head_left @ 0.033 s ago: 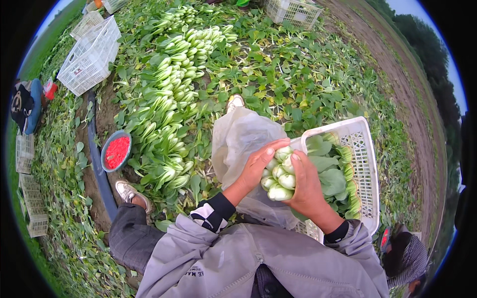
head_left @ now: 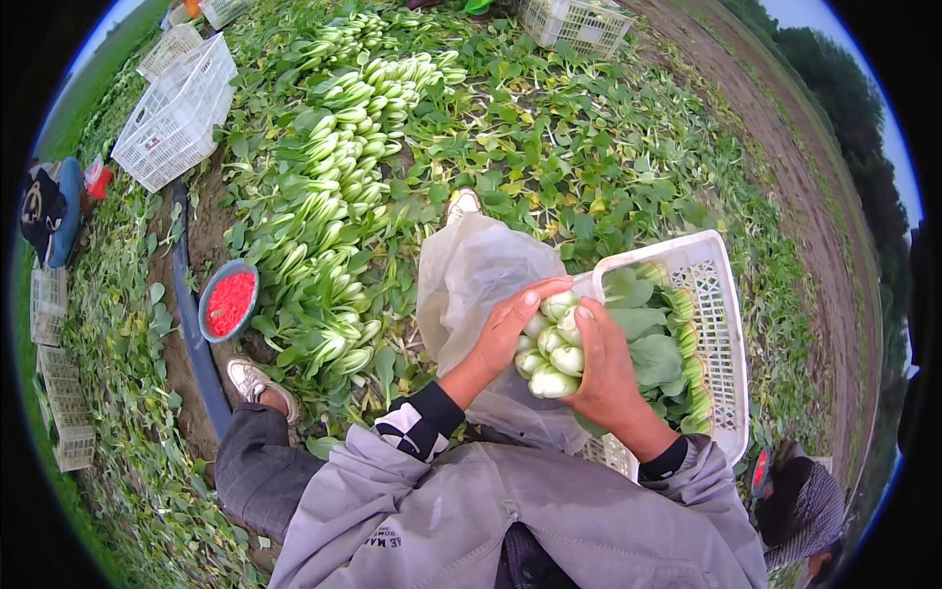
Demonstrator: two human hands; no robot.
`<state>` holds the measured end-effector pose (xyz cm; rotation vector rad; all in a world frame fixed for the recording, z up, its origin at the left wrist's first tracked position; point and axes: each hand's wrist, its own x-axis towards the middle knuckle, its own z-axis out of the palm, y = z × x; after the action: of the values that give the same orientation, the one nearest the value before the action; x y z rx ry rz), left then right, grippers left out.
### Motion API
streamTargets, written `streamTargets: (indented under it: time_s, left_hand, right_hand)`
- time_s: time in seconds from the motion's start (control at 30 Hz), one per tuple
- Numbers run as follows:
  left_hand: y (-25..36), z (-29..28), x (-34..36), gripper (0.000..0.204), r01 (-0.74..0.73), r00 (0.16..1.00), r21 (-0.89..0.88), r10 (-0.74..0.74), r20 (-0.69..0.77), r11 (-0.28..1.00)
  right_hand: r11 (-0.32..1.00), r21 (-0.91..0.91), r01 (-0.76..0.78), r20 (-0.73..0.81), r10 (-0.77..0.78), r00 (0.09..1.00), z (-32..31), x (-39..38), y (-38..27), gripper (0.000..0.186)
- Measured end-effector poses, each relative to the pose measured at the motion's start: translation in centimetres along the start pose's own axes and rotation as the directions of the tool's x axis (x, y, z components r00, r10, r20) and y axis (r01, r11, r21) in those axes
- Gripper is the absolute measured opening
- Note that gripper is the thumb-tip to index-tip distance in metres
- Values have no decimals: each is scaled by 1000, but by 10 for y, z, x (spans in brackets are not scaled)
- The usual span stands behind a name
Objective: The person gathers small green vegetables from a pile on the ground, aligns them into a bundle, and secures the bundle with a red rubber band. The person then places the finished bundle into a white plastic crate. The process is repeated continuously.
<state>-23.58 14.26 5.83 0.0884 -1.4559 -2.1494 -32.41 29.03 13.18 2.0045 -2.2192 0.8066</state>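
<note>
A bunch of bok choy (head_left: 551,351) is clasped between my two hands, its pale cut bases facing me and its leaves pointing away toward the crate. My left hand (head_left: 502,339) presses along the bunch's left and upper side, while my right hand (head_left: 610,378) wraps its right side. The bunch is over the near left edge of a white plastic crate (head_left: 728,393). Inside that crate, more bok choy (head_left: 685,339) is packed along the wall, with broad green leaves in the middle. A translucent plastic sheet (head_left: 476,280) covers my leg beside the bunch.
A long row of bok choy (head_left: 339,187) lies to the left. Nearby are a blue-grey bowl of red ties (head_left: 232,300) and a dark hose (head_left: 196,344). White crates (head_left: 177,123) stand far left, another crate (head_left: 579,25) far ahead. Other people are at the left (head_left: 64,211) and lower right (head_left: 810,510).
</note>
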Motion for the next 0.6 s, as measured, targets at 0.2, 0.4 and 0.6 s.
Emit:
streamTargets:
  time_s: [0.2,0.4,0.6]
  left_hand:
    - [8,9,5,55,43,998,90,-46,36,995]
    - [3,11,4,56,55,998,54,-57,30,997]
    - [16,13,9,66,87,987,64,-95,126,994]
  right_hand:
    - [999,-29,24,-18,-25,1000,3,-5,8,105]
    - [993,25,-113,-79,115,990,3,-9,4,109]
    - [987,133,-95,-26,99,995,0,-8,10,109]
